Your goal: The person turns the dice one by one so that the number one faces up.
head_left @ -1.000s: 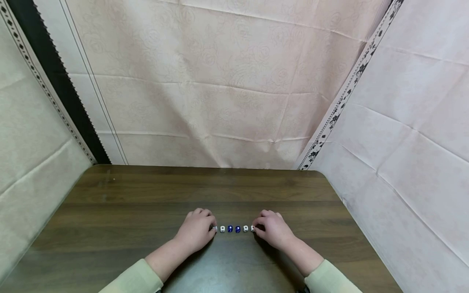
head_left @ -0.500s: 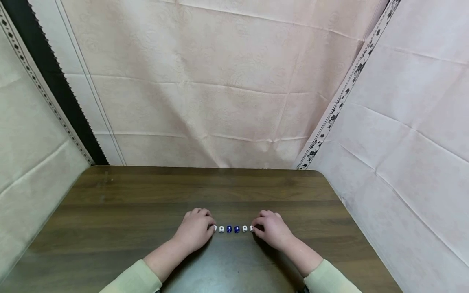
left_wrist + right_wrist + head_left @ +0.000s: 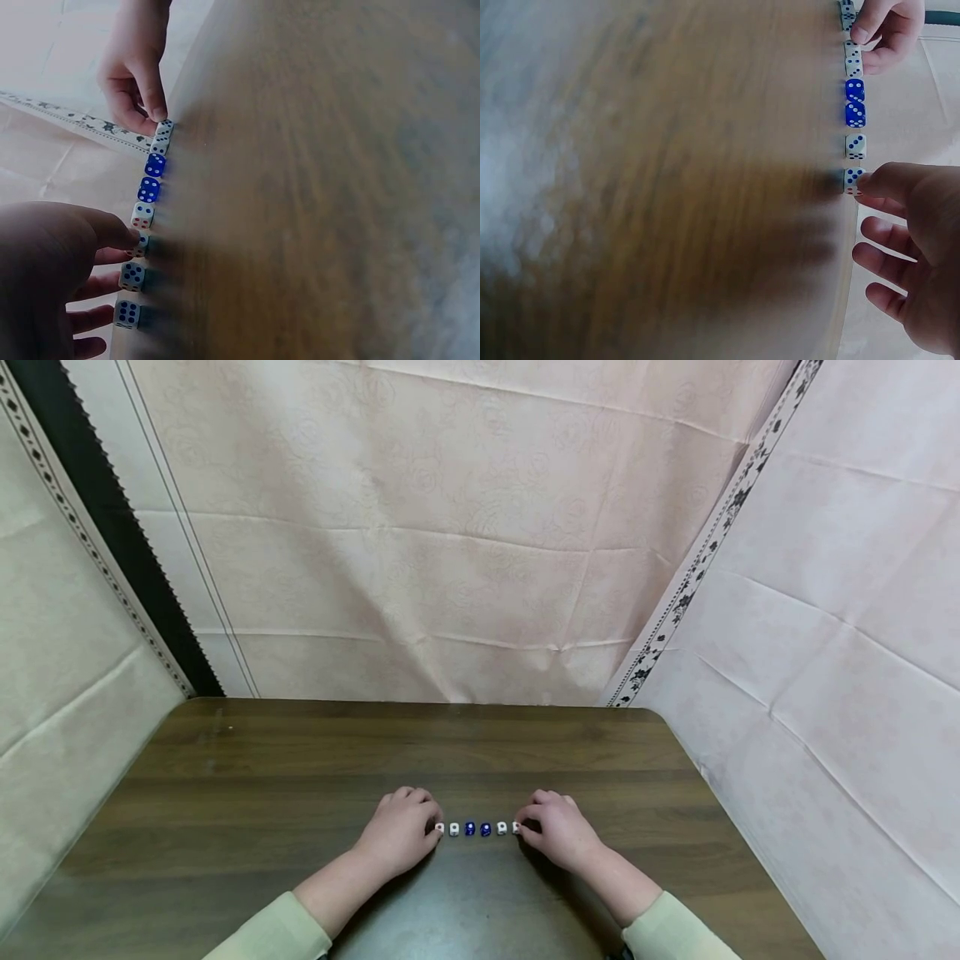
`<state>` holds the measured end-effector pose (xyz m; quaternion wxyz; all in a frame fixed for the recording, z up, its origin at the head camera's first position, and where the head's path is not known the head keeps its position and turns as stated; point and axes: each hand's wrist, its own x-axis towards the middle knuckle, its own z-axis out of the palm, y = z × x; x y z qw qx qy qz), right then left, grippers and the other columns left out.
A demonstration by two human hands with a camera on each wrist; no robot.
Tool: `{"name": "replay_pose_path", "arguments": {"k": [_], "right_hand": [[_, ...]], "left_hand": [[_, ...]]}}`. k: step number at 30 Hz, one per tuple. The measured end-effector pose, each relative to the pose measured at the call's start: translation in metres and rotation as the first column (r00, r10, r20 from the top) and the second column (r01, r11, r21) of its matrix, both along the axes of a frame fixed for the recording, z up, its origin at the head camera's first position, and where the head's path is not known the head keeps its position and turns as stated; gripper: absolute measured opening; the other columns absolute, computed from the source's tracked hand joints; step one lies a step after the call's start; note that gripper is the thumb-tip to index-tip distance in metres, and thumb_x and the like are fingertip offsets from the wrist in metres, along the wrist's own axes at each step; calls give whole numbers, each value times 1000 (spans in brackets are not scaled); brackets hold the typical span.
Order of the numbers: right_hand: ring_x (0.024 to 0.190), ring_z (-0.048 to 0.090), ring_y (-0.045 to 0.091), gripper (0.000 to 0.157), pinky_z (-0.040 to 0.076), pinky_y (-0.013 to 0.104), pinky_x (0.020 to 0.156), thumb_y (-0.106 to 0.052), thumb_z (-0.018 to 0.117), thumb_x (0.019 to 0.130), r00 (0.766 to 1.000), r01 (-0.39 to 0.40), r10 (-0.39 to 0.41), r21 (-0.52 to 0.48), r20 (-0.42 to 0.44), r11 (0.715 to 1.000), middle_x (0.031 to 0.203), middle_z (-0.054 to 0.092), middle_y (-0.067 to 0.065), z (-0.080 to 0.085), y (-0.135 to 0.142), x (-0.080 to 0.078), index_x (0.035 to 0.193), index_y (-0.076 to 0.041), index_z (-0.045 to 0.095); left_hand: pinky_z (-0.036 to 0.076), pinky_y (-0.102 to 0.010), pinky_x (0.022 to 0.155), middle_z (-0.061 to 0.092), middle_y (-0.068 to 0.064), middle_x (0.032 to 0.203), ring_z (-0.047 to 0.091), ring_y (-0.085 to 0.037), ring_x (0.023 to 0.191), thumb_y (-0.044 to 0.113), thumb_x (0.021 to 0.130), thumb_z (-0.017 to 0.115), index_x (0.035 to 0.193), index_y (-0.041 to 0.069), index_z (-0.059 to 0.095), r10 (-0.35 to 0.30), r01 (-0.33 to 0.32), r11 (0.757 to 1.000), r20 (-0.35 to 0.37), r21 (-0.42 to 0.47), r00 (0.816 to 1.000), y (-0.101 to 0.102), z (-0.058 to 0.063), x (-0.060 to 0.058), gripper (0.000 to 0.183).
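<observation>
A row of small dice runs left to right across the wooden table [image 3: 480,893]. In the middle stand two blue dice, the left one [image 3: 470,828] and the right one [image 3: 486,829], with white dice on both sides. My left hand [image 3: 401,831] pinches a white die [image 3: 141,244] between thumb and index finger. Beyond that grip, two more white dice, the nearer one [image 3: 127,314] and its neighbour [image 3: 132,277], stand by my other fingers; the head view hides them. My right hand [image 3: 561,828] pinches the white die [image 3: 853,181] at the right end.
The far table edge [image 3: 420,702] meets a pale cloth backdrop [image 3: 450,568]. Cloth panels hang on the left [image 3: 60,693] and on the right [image 3: 847,610]. Pale green sleeves [image 3: 277,931] cover both forearms.
Slightly more of the white die at my left fingertips shows now. Both hands have otherwise stayed in place, and the row looks the same apart from a small camera shift.
</observation>
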<state>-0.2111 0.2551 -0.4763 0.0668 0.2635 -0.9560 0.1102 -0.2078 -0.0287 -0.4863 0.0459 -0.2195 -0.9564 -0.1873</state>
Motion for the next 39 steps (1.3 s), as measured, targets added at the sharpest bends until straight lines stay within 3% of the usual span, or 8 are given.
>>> {"name": "replay_pose_path", "arguments": {"k": [10, 26, 39], "right_hand": [[83, 56, 12, 6, 44, 39, 79, -22, 73, 90, 1000, 6, -6, 1, 5, 1000, 89, 58, -7, 1, 0, 0, 92, -17, 76], [83, 56, 12, 5, 44, 39, 79, -20, 74, 89, 1000, 13, -13, -10, 18, 1000, 89, 58, -7, 0, 0, 0, 92, -17, 76], [83, 57, 13, 4, 44, 39, 78, -19, 74, 89, 1000, 14, -13, -20, 22, 1000, 90, 58, -7, -1, -1, 1, 93, -18, 76]], "left_hand": [[42, -53, 97, 63, 1, 106, 55, -29, 112, 30, 91, 72, 89, 23, 71, -4, 4, 1000, 10, -6, 1000, 0, -1, 1, 8], [37, -54, 104, 64, 1, 113, 53, -29, 118, 29, 89, 73, 103, 19, 71, -10, 10, 1000, 36, 14, 999, -12, -1, 5, 17], [38, -52, 103, 64, 3, 111, 54, -27, 116, 32, 89, 74, 96, 23, 70, -2, 2, 1000, 29, -9, 1000, -31, 1, 11, 12]]}}
